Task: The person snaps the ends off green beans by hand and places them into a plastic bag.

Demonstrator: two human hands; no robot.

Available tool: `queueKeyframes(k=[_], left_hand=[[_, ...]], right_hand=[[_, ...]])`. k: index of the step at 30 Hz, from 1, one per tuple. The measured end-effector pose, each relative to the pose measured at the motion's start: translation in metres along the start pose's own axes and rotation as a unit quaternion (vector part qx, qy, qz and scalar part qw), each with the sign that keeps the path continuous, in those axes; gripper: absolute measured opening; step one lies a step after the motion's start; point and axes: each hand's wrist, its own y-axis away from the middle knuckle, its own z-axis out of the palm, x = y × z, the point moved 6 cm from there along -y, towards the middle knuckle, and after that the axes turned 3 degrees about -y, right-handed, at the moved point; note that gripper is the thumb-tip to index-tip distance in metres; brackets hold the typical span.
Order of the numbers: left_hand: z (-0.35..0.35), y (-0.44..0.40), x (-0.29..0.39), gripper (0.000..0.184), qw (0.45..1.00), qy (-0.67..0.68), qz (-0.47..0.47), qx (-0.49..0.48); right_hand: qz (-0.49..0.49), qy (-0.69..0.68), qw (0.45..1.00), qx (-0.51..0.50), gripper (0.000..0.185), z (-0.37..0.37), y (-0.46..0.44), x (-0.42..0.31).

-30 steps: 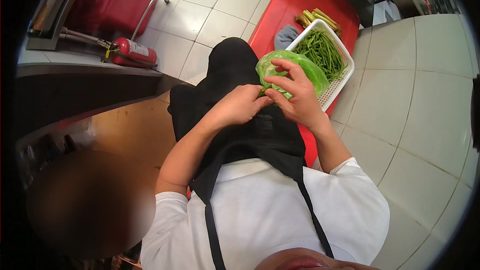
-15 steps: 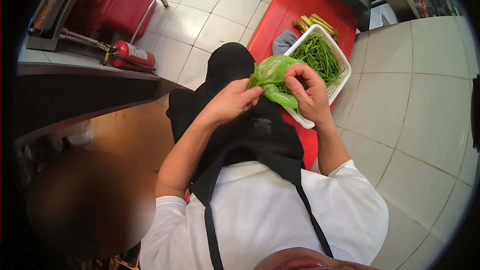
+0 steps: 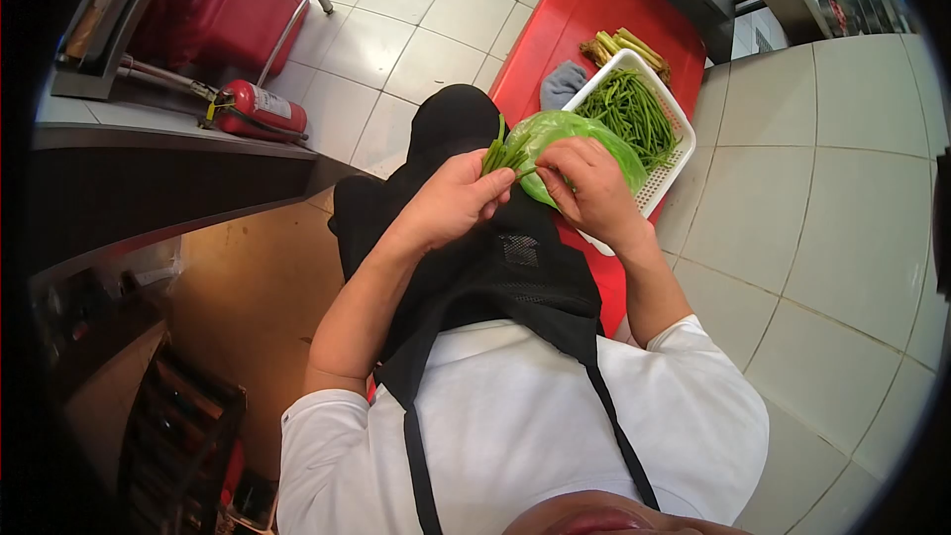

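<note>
My left hand (image 3: 461,188) is closed around a small bunch of green beans (image 3: 503,151), their ends sticking out past the thumb. Close beside it, my right hand (image 3: 591,185) pinches the end of a green bean (image 3: 526,173) between thumb and fingertips. Behind and under the right hand lies a light green plastic bag (image 3: 555,129), puffed open over the near part of a white basket (image 3: 685,152). More green beans (image 3: 631,114) fill the far part of that basket. What the bag contains is hidden.
The basket rests on a red bench (image 3: 555,20) with a grey cloth (image 3: 563,85) and some pale thick stalks (image 3: 634,43). A fire extinguisher (image 3: 260,111) and a dark red bin (image 3: 213,15) are at the left. White tiled wall (image 3: 822,188) is at the right.
My right hand has moved left, closer to my left hand. The bag has spread out over the basket. A blurred round shape at lower left is gone, uncovering a dark slatted rack.
</note>
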Motion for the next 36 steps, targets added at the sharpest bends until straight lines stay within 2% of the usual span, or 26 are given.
queueKeyframes(k=[5, 8, 11, 13, 14, 15, 16, 17, 18, 20, 21, 22, 25, 26, 27, 29, 32, 35, 36], left_hand=[[-0.001, -0.002, 0.000, 0.018, 0.998, -0.062, 0.025, 0.022], [-0.001, -0.003, -0.001, 0.018, 0.997, -0.069, 0.019, 0.023], [0.000, -0.003, 0.001, 0.018, 0.997, -0.074, 0.022, 0.025], [0.003, -0.001, 0.004, 0.018, 0.997, -0.074, 0.021, 0.019], [0.006, 0.000, 0.007, 0.017, 0.997, -0.072, 0.019, 0.010], [0.008, -0.001, 0.008, 0.017, 0.997, -0.069, 0.017, 0.001], [0.008, -0.003, 0.005, 0.016, 0.998, -0.061, 0.015, -0.007], [0.006, -0.005, -0.002, 0.016, 0.998, -0.053, 0.012, -0.013], [0.006, -0.007, -0.003, 0.016, 0.999, -0.046, 0.010, -0.016], [0.005, -0.007, -0.001, 0.017, 1.000, -0.009, 0.005, -0.016], [0.004, -0.005, -0.001, 0.018, 1.000, 0.012, 0.001, -0.012], [0.005, -0.005, -0.002, 0.019, 1.000, 0.025, 0.006, -0.016], [0.006, -0.009, -0.001, 0.020, 0.998, 0.054, 0.021, -0.023], [0.007, -0.009, 0.000, 0.020, 0.998, 0.056, 0.022, -0.027], [0.007, -0.010, 0.001, 0.020, 0.998, 0.056, 0.024, -0.032], [0.009, -0.010, -0.002, 0.018, 0.999, 0.036, 0.018, -0.029], [0.017, -0.011, 0.002, 0.016, 0.999, -0.033, 0.006, -0.026], [0.018, -0.008, 0.003, 0.016, 0.991, -0.129, 0.013, -0.022], [0.016, -0.007, 0.001, 0.015, 0.989, -0.145, 0.015, -0.023]], right_hand=[[-0.037, 0.048, 0.997, -0.056, 0.020, 0.004, 0.002, -0.001], [-0.040, 0.063, 0.996, -0.057, 0.025, 0.010, 0.004, -0.001], [-0.043, 0.065, 0.997, -0.022, 0.018, 0.013, 0.005, 0.003], [0.137, -0.102, 0.985, 0.014, 0.011, 0.018, 0.014, 0.017], [0.226, -0.180, 0.957, 0.037, 0.007, 0.021, 0.021, 0.026], [0.274, -0.318, 0.903, 0.089, 0.005, 0.024, 0.027, 0.035], [0.312, -0.449, 0.826, 0.139, 0.006, 0.030, 0.032, 0.046], [0.338, -0.570, 0.726, 0.186, 0.008, 0.035, 0.039, 0.052], [0.335, -0.461, 0.787, 0.235, 0.010, 0.023, 0.043, 0.056], [0.303, -0.257, 0.896, 0.200, 0.010, 0.006, 0.052, 0.062], [0.282, -0.150, 0.931, 0.175, 0.010, -0.002, 0.060, 0.064], [0.277, -0.042, 0.954, 0.105, 0.013, -0.003, 0.067, 0.067], [0.297, 0.030, 0.952, 0.073, 0.023, 0.012, 0.076, 0.079], [0.331, -0.004, 0.942, 0.056, 0.035, 0.016, 0.083, 0.082], [0.335, -0.130, 0.930, 0.081, 0.038, 0.020, 0.079, 0.079], [0.337, -0.373, 0.855, 0.130, 0.045, 0.030, 0.074, 0.068], [0.329, -0.480, 0.811, 0.059, 0.056, 0.033, 0.037, 0.032], [0.299, -0.380, 0.875, -0.010, 0.058, 0.033, 0.016, 0.025], [0.255, -0.290, 0.922, -0.017, 0.051, 0.028, 0.008, 0.020]])
